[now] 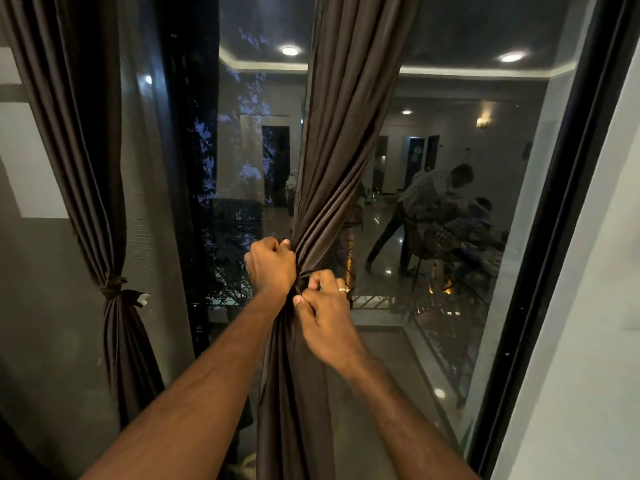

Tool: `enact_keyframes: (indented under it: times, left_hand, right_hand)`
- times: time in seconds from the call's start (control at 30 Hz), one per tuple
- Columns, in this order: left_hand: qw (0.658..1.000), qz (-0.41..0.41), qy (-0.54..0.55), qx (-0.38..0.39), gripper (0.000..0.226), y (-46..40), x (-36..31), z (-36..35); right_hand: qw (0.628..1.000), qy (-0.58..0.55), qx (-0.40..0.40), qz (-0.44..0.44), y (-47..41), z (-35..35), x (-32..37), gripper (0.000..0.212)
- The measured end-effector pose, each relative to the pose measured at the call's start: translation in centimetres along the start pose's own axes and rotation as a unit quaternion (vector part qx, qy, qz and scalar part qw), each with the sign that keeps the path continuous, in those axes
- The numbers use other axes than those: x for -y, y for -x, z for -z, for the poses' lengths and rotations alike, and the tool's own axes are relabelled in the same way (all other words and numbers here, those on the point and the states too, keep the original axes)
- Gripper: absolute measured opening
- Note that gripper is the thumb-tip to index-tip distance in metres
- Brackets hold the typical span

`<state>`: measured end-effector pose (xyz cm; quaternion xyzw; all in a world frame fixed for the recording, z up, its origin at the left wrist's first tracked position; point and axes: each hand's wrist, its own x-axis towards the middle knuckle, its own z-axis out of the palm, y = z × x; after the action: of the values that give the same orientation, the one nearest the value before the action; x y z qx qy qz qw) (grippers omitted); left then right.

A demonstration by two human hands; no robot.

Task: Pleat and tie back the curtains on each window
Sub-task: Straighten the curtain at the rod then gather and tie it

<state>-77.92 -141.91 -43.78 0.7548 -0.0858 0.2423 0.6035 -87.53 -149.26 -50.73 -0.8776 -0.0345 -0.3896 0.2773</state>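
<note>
The window pane reflects a lit room. The centre curtain hangs gathered before it. The left curtain is bound by a tie. Left hand grip: clenched on the centre curtain. Right hand grip: pinching its fabric just below. No legible writing.

Dim overall, night outside; the window glass mirrors the lit room, with recessed ceiling lights blown out into glare spots. Hands and forearms evenly lit and sharp, dark curtain folds low-contrast. Wide-angle bend on the window frame at right; reflections soft.
</note>
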Motion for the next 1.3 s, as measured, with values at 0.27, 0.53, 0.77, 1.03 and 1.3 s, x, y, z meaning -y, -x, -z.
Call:
enact_keyframes:
  times: [0.27, 0.53, 0.77, 1.03, 1.3]
  left_hand:
    - [0.999, 0.046, -0.012, 0.017, 0.053, 0.4, 2.4, -0.6]
    - [0.998, -0.003, 0.008, 0.064, 0.048, -0.3, 4.6, -0.1]
    - [0.982, -0.118, 0.035, 0.139, 0.021, 0.6, 4.3, 0.8]
    - [0.931, -0.276, -0.017, 0.240, 0.024, 0.9, 1.9, 0.2]
    - [0.887, -0.358, -0.067, 0.282, 0.038, 0.3, -2.8, -1.8]
  right_hand:
    - [0.999, -0.026, 0.013, -0.014, 1.8, -1.7, -0.7, 0.033]
    - [0.990, 0.117, 0.067, -0.034, 1.4, 0.0, -2.5, 0.030]
    - [0.977, 0.191, 0.009, -0.097, -0.3, 2.0, -3.8, 0.019]
    - [0.954, 0.277, 0.042, -0.109, -1.6, 5.2, -4.1, 0.023]
    - [0.929, 0.346, 0.035, -0.123, -3.1, 10.3, -3.6, 0.029]
